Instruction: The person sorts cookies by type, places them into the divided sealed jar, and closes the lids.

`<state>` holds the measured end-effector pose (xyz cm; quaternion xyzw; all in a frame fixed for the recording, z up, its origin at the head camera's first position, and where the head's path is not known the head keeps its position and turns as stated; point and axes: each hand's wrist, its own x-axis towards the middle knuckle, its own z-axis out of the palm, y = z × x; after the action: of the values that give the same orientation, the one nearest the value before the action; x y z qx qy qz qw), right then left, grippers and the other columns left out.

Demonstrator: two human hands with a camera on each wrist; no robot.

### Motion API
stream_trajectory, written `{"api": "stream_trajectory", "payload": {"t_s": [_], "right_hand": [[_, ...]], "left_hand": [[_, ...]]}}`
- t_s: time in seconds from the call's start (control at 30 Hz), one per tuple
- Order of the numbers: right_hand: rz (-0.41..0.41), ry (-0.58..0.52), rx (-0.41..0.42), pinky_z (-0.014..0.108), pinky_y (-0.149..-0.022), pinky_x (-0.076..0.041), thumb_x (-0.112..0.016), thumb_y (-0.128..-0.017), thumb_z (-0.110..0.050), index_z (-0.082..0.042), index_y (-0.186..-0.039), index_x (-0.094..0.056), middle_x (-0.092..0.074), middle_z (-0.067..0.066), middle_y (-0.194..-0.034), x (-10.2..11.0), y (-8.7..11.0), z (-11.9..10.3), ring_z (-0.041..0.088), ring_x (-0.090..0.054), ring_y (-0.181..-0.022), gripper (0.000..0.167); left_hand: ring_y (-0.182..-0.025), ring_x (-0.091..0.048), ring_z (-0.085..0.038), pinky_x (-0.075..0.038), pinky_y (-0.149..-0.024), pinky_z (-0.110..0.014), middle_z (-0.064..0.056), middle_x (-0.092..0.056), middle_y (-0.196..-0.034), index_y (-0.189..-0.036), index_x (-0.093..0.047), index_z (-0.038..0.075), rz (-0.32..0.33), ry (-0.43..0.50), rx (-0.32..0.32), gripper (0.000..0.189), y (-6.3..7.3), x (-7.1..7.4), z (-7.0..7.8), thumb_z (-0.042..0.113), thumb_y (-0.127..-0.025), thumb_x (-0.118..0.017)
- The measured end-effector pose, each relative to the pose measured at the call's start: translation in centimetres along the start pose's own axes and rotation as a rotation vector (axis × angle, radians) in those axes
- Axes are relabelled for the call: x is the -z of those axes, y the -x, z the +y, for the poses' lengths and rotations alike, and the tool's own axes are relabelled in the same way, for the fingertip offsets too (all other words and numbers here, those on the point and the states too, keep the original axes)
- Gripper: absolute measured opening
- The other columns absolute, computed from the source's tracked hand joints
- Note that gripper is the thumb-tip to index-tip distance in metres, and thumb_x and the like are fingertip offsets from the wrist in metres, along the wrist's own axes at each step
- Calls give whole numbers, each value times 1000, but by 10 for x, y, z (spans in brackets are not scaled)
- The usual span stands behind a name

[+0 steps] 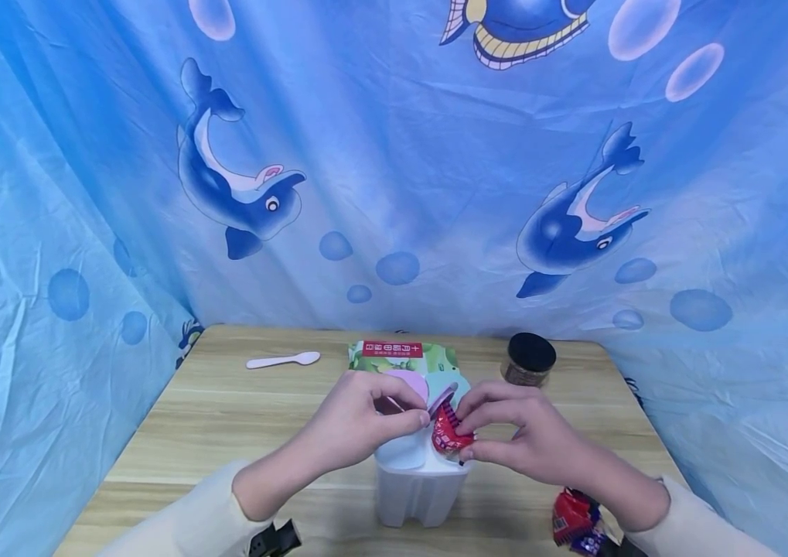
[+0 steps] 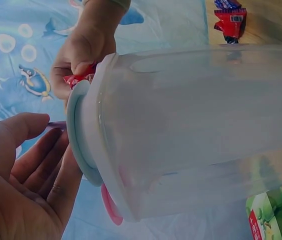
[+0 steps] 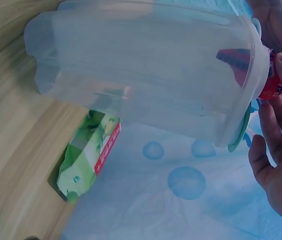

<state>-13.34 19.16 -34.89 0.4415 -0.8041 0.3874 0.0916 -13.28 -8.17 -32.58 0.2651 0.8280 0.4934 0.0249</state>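
Note:
A tall translucent plastic container point(image 1: 421, 491) with several round pastel lids on top stands on the table between the two hands. With thumb and fingers, my left hand point(image 1: 359, 422) pinches a small purple lid point(image 1: 442, 398), which is tilted up. My right hand point(image 1: 522, 424) holds a red wrapped snack packet point(image 1: 448, 435) at the uncovered opening. Through the clear wall in the right wrist view, one end of the packet point(image 3: 236, 59) shows inside the container, below the rim. A pale blue-green lid point(image 2: 78, 135) stays on the top beside the left fingers.
Behind the container lies a green pack point(image 1: 404, 356) with a red label. A white spoon point(image 1: 284, 360) lies at the back left, and a jar with a black lid point(image 1: 531, 356) stands at the back right. Red and purple packets point(image 1: 574, 517) lie near the right forearm.

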Motion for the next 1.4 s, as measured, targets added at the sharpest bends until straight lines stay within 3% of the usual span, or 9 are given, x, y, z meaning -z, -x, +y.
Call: {"api": "stream_trajectory", "payload": {"t_s": [0.23, 0.4, 0.53, 0.67, 0.8, 0.9, 1.13, 1.4], "right_hand": [[-14, 13, 50, 22, -80, -56, -86, -84, -23, -28, -97, -78, -66, -13, -101, -1, -4, 4, 6, -63, -94, 16], [-73, 97, 94, 15, -77, -54, -83, -88, -26, -29, -92, -75, -67, -17, -96, -1, -7, 5, 0, -63, -88, 10], [-140, 119, 81, 17, -79, -54, -79, -92, -26, -31, -95, -77, -64, -18, -101, 3, -7, 4, 0, -61, -91, 6], [-147, 86, 51, 23, -79, -55, -78, -93, -23, -30, -98, -77, -61, -14, -104, 4, -6, 4, 3, -59, -94, 9], [-118, 47, -6, 23, -75, -55, -81, -90, -22, -27, -111, -73, -67, -11, -111, 3, -8, 2, 6, -60, -90, 23], [-144, 32, -44, 22, -73, -55, -80, -91, -22, -25, -122, -71, -70, -12, -115, 4, -10, 1, 5, -61, -88, 33], [-181, 73, 53, 25, -84, -58, -76, -95, -20, -26, -103, -78, -67, -14, -109, 6, -11, 3, 4, -64, -101, 10], [-247, 97, 23, 23, -80, -57, -71, -98, -26, -30, -107, -78, -72, -19, -106, 5, -12, 2, 0, -64, -98, 12]], "left_hand": [[-85, -68, -6, -59, -77, -25, 13, -75, -85, -89, -80, 21, -8, 3, 3, 6, 0, 1, 0, 26, -88, -79], [-84, -68, -6, -59, -76, -25, 13, -75, -85, -89, -80, 20, -10, 6, -12, 5, 0, 1, -2, 25, -88, -80], [-84, -68, -7, -59, -76, -25, 12, -75, -86, -89, -80, 22, -8, 9, -3, 3, 0, 1, -3, 25, -88, -80], [-84, -68, -8, -59, -76, -25, 13, -75, -86, -90, -80, 23, -11, 12, 8, 3, 0, 1, -4, 25, -88, -80], [-81, -68, -9, -59, -74, -25, 12, -76, -85, -90, -81, 23, -10, 9, 3, 3, 0, 1, -4, 25, -88, -80], [-82, -68, -9, -59, -74, -25, 12, -76, -86, -90, -81, 23, -11, 12, 4, 3, 0, 2, -4, 25, -88, -80], [-83, -68, -9, -59, -75, -25, 12, -75, -86, -90, -80, 23, -9, 8, -1, 3, -1, 2, -4, 25, -88, -79], [-83, -68, -8, -59, -76, -25, 13, -75, -85, -90, -80, 23, -9, 3, 1, 3, 0, 2, -4, 26, -88, -80]]}}
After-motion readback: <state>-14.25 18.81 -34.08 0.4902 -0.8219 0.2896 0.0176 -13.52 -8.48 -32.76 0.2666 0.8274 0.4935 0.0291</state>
